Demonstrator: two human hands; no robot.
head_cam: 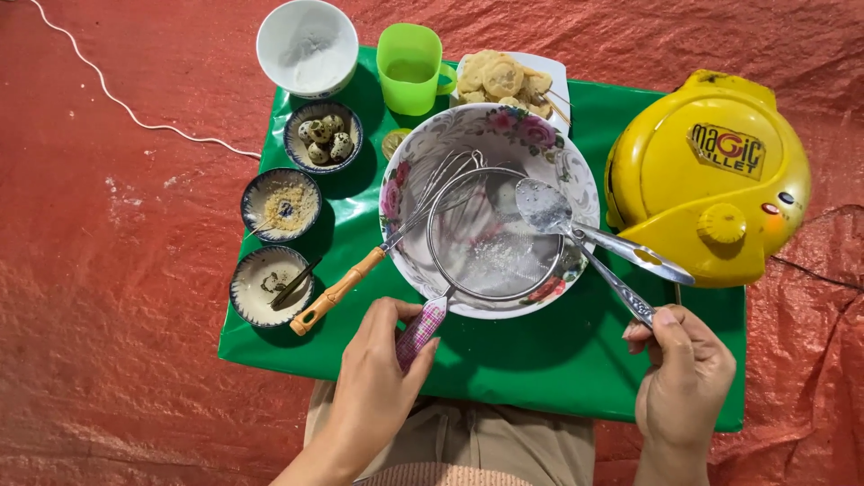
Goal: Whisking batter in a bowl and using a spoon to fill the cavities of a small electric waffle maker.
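Fingers of the left hand (pixel 382 378) are closed on the pink handle of a round wire-mesh sieve (pixel 493 236) resting over the floral bowl (pixel 576 171); right hand (pixel 686 378) pinches a metal spoon (pixel 551 209) whose shaft slants up-left, bowl above the mesh.

free green mat (pixel 540 360) near hands — dishes beyond

A green mat (pixel 540 360) lies on a red tarp (pixel 117 342). On the mat, a floral bowl (pixel 576 171) sits mid-way. Left of it stand three small bowls (pixel 254 310); behind it a white bowl (pixel 306 45), green cup (pixel 409 67) and plate (pixel 558 72), perhaps of biscuits. Right of it: a yellow appliance (pixel 711 180).
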